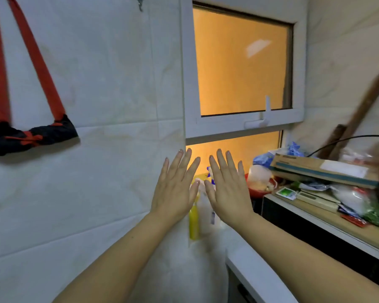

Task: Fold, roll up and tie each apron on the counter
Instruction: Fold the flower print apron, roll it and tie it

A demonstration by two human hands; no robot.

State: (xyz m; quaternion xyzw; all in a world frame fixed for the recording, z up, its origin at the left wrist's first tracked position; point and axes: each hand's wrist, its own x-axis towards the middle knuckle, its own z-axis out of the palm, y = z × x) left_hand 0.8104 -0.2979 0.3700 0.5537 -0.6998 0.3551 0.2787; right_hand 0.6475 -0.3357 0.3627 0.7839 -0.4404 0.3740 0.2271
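Observation:
A rolled dark apron (31,136), tied round with a red string, hangs on the tiled wall at the left by its red neck strap (29,62). My left hand (175,189) and my right hand (227,186) are held up side by side in the middle of the view. Both show their backs with fingers spread, and both hold nothing. They are well to the right of the hanging apron and do not touch it.
A white-framed window (243,68) glows orange ahead. A yellow bottle (194,221) and a white spray bottle (206,206) stand in the corner below my hands. At the right, a shelf (328,224) carries a cardboard box (324,169), bags and packets. A metal wall hook (140,2) sits at the top.

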